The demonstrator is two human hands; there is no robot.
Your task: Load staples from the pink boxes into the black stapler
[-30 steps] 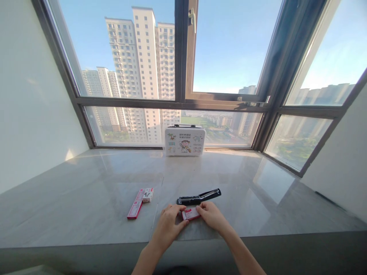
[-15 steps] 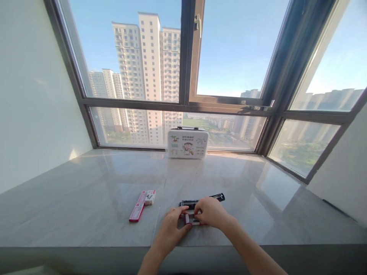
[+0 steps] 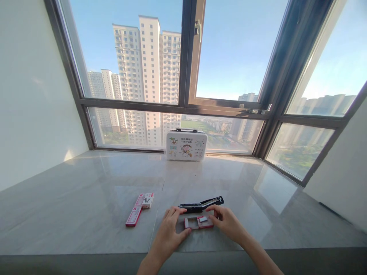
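A small red and white staple box (image 3: pixel 191 225) lies between my hands, with a small pale piece (image 3: pixel 203 219), perhaps a strip of staples, on its right part. My left hand (image 3: pixel 169 229) is open around the box's left end. Its thumb touches the near corner; the index fingertip reaches the left end of the black stapler (image 3: pixel 193 208). That stapler lies unfolded just behind the box, its right part tilted up. My right hand (image 3: pixel 226 223) is at the box's right end, thumb and index finger apart, the thumb beside the box edge.
To the left lie a flat pink and white box (image 3: pixel 134 217) and a small white box (image 3: pixel 148 200) with a stapler picture. A white printed case (image 3: pixel 187 146) stands against the window. The grey marble sill (image 3: pixel 86 225) ends at a front edge.
My right hand has drawn back to the right from over the box, and its fingers have spread. The pale piece and more of the stapler now show. My left hand stays nearly in place.
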